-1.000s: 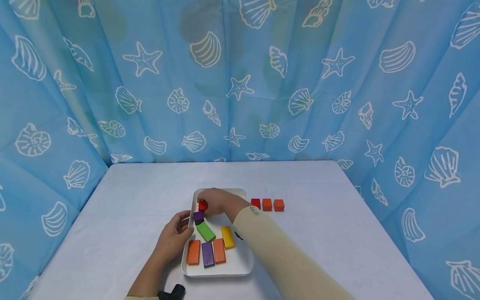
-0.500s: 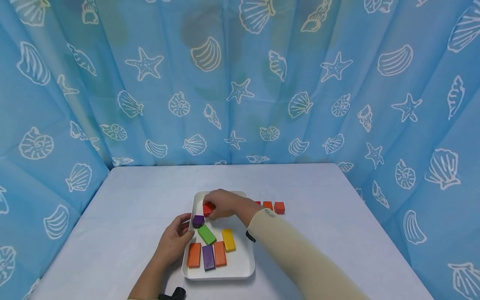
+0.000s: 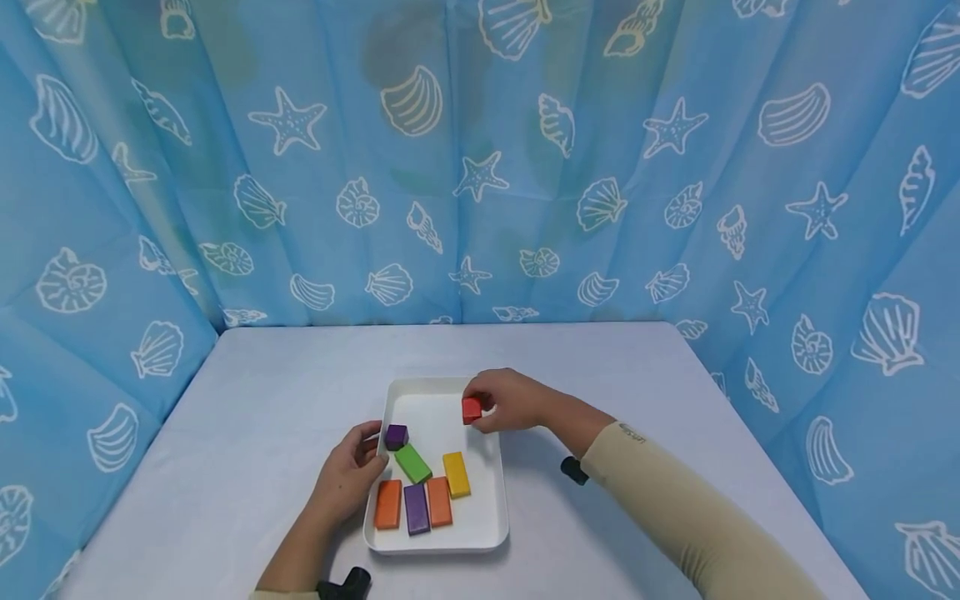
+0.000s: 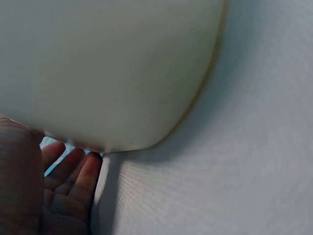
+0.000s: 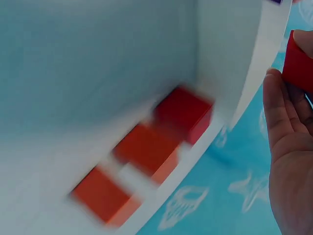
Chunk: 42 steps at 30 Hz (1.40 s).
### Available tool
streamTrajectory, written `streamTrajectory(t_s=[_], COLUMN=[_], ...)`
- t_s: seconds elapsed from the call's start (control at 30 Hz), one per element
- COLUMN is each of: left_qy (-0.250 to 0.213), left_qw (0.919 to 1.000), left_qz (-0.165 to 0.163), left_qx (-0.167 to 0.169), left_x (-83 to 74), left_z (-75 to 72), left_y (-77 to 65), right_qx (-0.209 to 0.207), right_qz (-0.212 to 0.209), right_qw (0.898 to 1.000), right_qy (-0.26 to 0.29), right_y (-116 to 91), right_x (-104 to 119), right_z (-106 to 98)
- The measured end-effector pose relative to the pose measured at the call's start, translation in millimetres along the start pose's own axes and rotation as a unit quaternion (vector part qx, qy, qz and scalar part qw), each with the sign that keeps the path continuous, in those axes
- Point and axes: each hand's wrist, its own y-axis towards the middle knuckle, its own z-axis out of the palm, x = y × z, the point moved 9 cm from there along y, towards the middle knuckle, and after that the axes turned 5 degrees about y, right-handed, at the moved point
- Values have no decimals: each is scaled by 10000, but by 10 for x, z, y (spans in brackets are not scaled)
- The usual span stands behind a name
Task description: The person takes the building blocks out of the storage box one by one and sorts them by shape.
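Observation:
My right hand pinches a red cube block between thumb and fingertips, above the tray's upper right part. In the right wrist view the same red cube sits at the fingertips. A white rectangular tray lies before me. With my left hand I hold its left rim, thumb over the edge and fingers along the outside. Within the tray are a small purple block, a green block, a yellow block, two orange blocks and a long purple block.
The right wrist view shows a dark red cube and two orange cubes in a row on the table beside the tray. A blue shell-patterned curtain encloses the white table at the back and sides.
My right hand has lifted the red cube from beside the small purple block and carried it right, to near the tray's right rim. My left hand has stayed at the left rim.

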Motion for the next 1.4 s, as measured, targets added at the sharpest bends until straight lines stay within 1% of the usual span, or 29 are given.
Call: streamTrajectory(t_s=[0.13,0.27,0.4,0.53,0.67,0.77,0.87,1.03,1.13,1.27,1.4], left_qy=[-11,-29,16,-5,-30,-21,-29,-31,-6,11,-8], left_qw=[10000,10000,10000,10000,10000,10000,10000,10000,10000,10000,10000], left_qz=[-50,-75,-29,-9,-6,9,7,-17,-45,-84,-94], left_qx=[-3,43,17,15,27,7,-14,-4,-14,-29,-14], left_x=[5,5,-10,-20,-20,-19,-12,-14,-15,-12,-5], left_z=[-2,9,3,-7,0,1,-2,4,5,1,2], left_y=[4,2,-2,-6,-6,-2,0,2,2,-1,-1], right_qx=[-456,-812,-1117,-1417,-1630,-1715,-1749,-1768,-1713,-1544,-1454], right_qz=[301,556,634,761,957,1056,1160,1482,1693,1854,1858], right_qw=[9985,9951,9915,9864,9811,9785,9761,9695,9657,9646,9664], right_qy=[52,94,199,331,421,453,574,822,971,1064,1017], right_y=[-262,-556,-806,-990,-1133,-1195,-1213,-1237,-1242,-1224,-1206], right_x=[-314,-596,-806,-997,-1180,-1295,-1407,-1582,-1675,-1762,-1783], right_z=[-200,-335,-448,-524,-545,-545,-524,-480,-433,-359,-327])
